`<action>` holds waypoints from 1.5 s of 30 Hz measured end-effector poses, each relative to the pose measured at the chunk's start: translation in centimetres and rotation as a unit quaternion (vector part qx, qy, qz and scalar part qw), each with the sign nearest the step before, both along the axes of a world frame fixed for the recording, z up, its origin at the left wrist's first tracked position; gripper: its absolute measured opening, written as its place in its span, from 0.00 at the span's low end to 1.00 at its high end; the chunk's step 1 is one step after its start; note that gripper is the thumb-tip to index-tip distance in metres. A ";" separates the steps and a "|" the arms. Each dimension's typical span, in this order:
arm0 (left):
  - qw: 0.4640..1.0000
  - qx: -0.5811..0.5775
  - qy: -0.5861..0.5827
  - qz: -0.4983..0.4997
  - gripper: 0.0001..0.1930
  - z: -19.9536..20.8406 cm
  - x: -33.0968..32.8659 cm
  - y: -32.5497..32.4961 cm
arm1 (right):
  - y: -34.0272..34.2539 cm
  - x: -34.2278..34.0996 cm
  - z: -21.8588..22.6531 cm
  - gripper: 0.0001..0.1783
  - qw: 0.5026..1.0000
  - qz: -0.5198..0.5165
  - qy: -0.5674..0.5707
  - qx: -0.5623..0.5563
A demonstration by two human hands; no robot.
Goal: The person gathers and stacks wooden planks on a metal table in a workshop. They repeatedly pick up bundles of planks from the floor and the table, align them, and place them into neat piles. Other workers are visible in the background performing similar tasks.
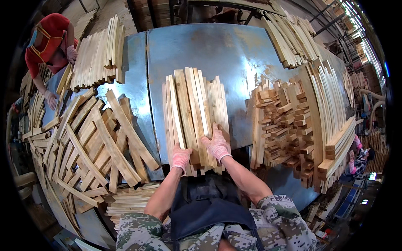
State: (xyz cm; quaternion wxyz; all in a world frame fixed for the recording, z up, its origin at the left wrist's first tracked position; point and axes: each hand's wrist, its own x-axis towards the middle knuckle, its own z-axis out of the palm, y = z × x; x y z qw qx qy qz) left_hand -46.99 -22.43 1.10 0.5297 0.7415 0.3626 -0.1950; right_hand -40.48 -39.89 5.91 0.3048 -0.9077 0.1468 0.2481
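Note:
A row of long, pale wooden strips [188, 100] lies side by side on the metal table in front of me, their lengths pointing away, some raised above others. My left hand [181, 157], in a pinkish-white glove, grips strips near the row's close end, on its left side. Higher up on the right, my right hand [217, 144], gloved alike, has its thumb and fingers around other strips. Parts of the fingers of both hands are hidden among the wood.
Loose wooden strips [90, 142] lie crisscrossed at left. Stacked wood [289, 121] stands at right; more strips [96, 54] lie at far left beside a co-worker in red [50, 37]. The blue-grey metal table [188, 46] has a seam [148, 75]. Another person [358, 157] is at far right.

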 end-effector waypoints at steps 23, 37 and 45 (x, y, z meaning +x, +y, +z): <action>0.964 0.094 -0.009 -0.249 0.60 4.6 4.2 0.3 | -1.8 3.7 -0.8 0.46 0.993 0.006 0.060 0.100; 0.974 -0.167 -0.149 0.023 0.24 1.9 1.2 1.6 | -8.3 -4.5 -4.5 0.29 0.923 -0.184 0.021 0.336; 0.915 -0.190 -0.333 -0.123 0.20 16.5 5.7 -4.6 | -12.1 -11.3 -4.6 0.40 0.863 -0.266 0.028 0.428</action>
